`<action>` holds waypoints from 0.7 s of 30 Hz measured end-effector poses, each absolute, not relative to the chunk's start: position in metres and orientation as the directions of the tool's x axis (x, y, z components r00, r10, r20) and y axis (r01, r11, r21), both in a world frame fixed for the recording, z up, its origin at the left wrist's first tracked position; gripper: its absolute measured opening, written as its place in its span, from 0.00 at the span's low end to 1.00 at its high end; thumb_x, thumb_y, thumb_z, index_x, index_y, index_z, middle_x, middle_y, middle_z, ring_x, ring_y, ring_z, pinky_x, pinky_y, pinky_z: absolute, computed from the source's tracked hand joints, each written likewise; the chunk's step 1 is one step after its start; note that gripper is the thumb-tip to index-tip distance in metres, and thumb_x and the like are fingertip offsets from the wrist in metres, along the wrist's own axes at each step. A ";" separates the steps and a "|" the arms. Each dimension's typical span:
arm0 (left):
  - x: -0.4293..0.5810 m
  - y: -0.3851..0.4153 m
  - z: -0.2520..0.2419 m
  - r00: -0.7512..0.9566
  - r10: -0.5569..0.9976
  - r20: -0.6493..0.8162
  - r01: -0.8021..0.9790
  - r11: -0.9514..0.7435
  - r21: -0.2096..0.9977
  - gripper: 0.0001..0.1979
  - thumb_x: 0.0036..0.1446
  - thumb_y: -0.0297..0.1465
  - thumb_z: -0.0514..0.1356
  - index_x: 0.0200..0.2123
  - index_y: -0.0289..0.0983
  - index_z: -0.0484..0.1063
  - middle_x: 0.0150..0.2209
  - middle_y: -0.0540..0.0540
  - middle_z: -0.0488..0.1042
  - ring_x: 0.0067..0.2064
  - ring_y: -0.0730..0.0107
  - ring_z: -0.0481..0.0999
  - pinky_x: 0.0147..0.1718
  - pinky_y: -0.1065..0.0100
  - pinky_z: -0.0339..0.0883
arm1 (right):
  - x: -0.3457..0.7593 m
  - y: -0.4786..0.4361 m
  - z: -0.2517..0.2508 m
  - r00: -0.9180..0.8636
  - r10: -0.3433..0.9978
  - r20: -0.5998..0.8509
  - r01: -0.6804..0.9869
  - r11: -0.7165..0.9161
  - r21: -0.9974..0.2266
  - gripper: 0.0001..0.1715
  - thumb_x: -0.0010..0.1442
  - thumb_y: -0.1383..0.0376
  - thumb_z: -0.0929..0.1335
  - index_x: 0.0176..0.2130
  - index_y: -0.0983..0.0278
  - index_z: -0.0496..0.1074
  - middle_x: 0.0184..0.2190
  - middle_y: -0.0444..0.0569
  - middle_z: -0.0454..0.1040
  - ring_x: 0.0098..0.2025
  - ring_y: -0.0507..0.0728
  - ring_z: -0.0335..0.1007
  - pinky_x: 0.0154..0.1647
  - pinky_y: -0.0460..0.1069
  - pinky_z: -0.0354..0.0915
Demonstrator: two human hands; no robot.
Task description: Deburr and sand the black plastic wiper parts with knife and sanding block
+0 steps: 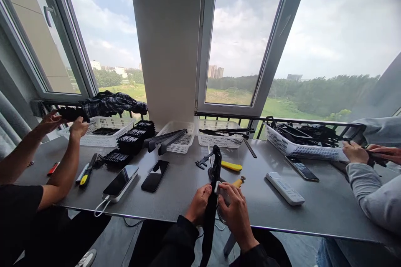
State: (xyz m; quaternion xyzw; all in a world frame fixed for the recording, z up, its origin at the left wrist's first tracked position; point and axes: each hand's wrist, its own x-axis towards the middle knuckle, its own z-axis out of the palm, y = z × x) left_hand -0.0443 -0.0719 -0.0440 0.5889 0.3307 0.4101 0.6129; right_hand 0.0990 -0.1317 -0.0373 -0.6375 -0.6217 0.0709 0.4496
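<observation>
A long black plastic part (209,221) runs steeply up over the table's front edge in front of me. My left hand (199,205) is closed around its left side, about midway along. My right hand (235,212) pinches a small whitish block (217,187) against the part's right side; its fingers hide most of the block, so its kind is unclear. Just beyond the hands lie a black caliper (204,161), a yellow-handled knife (231,166) and a tool with a yellowish knob (239,182). Two similar black parts (173,139) rest across a white basket.
White baskets (178,147) line the window side, one heaped with black parts (307,131). Phones (155,176), (302,168) and a white remote (284,188) lie on the table (175,204). Co-workers' hands (78,127), (355,151) handle black parts on both sides.
</observation>
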 end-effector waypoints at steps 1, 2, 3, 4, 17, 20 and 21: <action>-0.044 -0.072 -0.045 0.439 0.895 0.084 -0.116 -0.036 0.993 0.34 0.64 0.62 0.54 0.38 0.35 0.75 0.30 0.50 0.68 0.32 0.69 0.63 0.34 0.66 0.61 | 0.097 -0.134 -0.037 0.210 0.863 0.459 0.722 0.180 -0.668 0.17 0.66 0.60 0.66 0.51 0.57 0.80 0.54 0.51 0.79 0.61 0.65 0.71 0.63 0.62 0.65; -0.044 -0.071 -0.046 0.428 0.900 0.086 -0.115 -0.040 0.993 0.33 0.64 0.62 0.54 0.37 0.35 0.74 0.30 0.50 0.67 0.31 0.69 0.62 0.33 0.66 0.60 | 0.096 -0.137 -0.037 0.193 0.873 0.448 0.716 0.187 -0.673 0.16 0.65 0.60 0.67 0.50 0.57 0.80 0.54 0.51 0.79 0.60 0.65 0.72 0.63 0.62 0.66; -0.044 -0.071 -0.047 0.406 0.910 0.081 -0.108 -0.041 0.993 0.33 0.64 0.62 0.54 0.35 0.36 0.72 0.29 0.51 0.66 0.31 0.70 0.61 0.32 0.67 0.60 | 0.094 -0.142 -0.037 0.171 0.882 0.439 0.711 0.198 -0.675 0.16 0.65 0.61 0.67 0.49 0.57 0.80 0.55 0.51 0.78 0.59 0.64 0.72 0.62 0.61 0.67; -0.044 -0.070 -0.048 0.386 0.919 0.078 -0.102 -0.041 0.994 0.32 0.63 0.63 0.55 0.33 0.36 0.71 0.28 0.52 0.65 0.31 0.70 0.61 0.33 0.67 0.60 | 0.093 -0.146 -0.038 0.148 0.889 0.433 0.707 0.211 -0.675 0.15 0.64 0.62 0.67 0.49 0.57 0.80 0.55 0.51 0.78 0.59 0.64 0.73 0.62 0.60 0.67; -0.042 -0.066 -0.053 0.274 0.958 0.080 -0.112 -0.051 0.992 0.34 0.59 0.65 0.56 0.35 0.37 0.72 0.33 0.47 0.72 0.38 0.63 0.68 0.41 0.63 0.67 | 0.084 -0.151 -0.044 0.035 0.864 0.502 0.731 0.320 -0.603 0.24 0.69 0.66 0.64 0.58 0.53 0.80 0.63 0.50 0.76 0.67 0.64 0.68 0.70 0.66 0.62; -0.042 -0.067 -0.051 0.295 0.952 0.079 -0.104 -0.050 0.993 0.33 0.60 0.64 0.56 0.36 0.37 0.74 0.34 0.46 0.74 0.38 0.63 0.70 0.41 0.63 0.68 | 0.086 -0.154 -0.050 0.062 0.867 0.494 0.736 0.294 -0.609 0.26 0.69 0.67 0.62 0.58 0.52 0.80 0.64 0.48 0.75 0.70 0.65 0.64 0.71 0.69 0.62; -0.042 -0.067 -0.051 0.302 0.951 0.073 -0.103 -0.044 0.994 0.34 0.59 0.64 0.56 0.36 0.37 0.74 0.34 0.46 0.73 0.37 0.63 0.70 0.41 0.63 0.68 | 0.085 -0.156 -0.051 0.070 0.873 0.484 0.734 0.283 -0.618 0.27 0.69 0.68 0.62 0.58 0.52 0.80 0.65 0.48 0.73 0.71 0.65 0.62 0.72 0.69 0.61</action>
